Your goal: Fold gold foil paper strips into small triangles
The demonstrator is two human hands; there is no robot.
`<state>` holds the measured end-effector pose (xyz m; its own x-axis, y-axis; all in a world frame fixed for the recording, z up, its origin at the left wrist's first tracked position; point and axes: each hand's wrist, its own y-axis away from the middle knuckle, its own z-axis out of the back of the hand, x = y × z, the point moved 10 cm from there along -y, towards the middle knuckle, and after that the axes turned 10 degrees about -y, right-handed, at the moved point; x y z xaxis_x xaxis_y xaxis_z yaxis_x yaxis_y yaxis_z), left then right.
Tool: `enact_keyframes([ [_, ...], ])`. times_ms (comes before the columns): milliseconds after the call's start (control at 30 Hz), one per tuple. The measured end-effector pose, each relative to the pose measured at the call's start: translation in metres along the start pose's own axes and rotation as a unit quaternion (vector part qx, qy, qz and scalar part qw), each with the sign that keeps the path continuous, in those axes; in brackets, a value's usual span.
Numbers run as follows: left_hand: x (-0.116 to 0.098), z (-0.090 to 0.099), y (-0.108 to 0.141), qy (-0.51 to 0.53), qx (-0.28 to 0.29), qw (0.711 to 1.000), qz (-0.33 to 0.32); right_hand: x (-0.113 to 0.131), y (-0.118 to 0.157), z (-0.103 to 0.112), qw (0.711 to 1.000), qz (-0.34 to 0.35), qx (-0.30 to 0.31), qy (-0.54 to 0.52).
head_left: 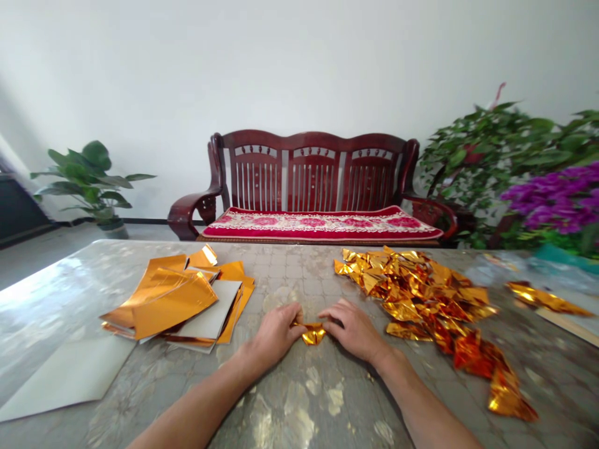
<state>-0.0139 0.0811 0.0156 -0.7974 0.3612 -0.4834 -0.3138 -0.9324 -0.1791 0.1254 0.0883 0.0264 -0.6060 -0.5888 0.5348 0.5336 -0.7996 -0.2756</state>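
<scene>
A small folded piece of gold foil paper (313, 334) lies between my two hands at the middle of the table. My left hand (281, 330) pinches its left end between thumb and fingers. At the other end, my right hand (352, 329) has its thumb and bent fingers closed on the foil's right tip. To the left, gold foil sheets (175, 302) with pale undersides lie in a loose stack. On the right is a heap of folded gold foil pieces (412, 287), trailing toward the near right.
A pale sheet (70, 374) rests on the table (290, 405) at the near left. Clear plastic wrapping (496, 268) and a single folded foil piece (552, 299) lie at the far right. Behind the table stand a wooden bench (313, 168), a potted plant (91, 178) and purple flowers (556, 196).
</scene>
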Motion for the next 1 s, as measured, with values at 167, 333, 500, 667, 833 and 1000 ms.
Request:
enact_keyframes([
  [167,-0.015,0.011,0.007,-0.03,-0.042,0.996,-0.075,0.014,-0.001,0.0,0.999,0.043,0.019,-0.012],
  [333,-0.015,0.013,0.008,-0.03,-0.063,0.994,-0.079,0.019,-0.002,-0.001,0.998,0.056,0.001,-0.023],
  [500,-0.009,0.012,0.006,-0.011,-0.071,0.996,-0.047,0.022,-0.002,0.0,0.997,0.07,-0.031,-0.011],
  [667,-0.017,0.009,0.006,0.022,-0.04,0.997,-0.058,0.027,-0.001,0.004,0.996,0.081,-0.046,-0.005],
  [833,-0.024,0.007,0.004,0.012,-0.018,0.997,-0.074,0.03,0.0,0.004,0.996,0.082,-0.047,-0.005],
  [1000,-0.025,0.008,0.006,-0.001,-0.033,0.995,-0.096,0.024,-0.001,0.007,0.996,0.063,-0.056,-0.037],
])
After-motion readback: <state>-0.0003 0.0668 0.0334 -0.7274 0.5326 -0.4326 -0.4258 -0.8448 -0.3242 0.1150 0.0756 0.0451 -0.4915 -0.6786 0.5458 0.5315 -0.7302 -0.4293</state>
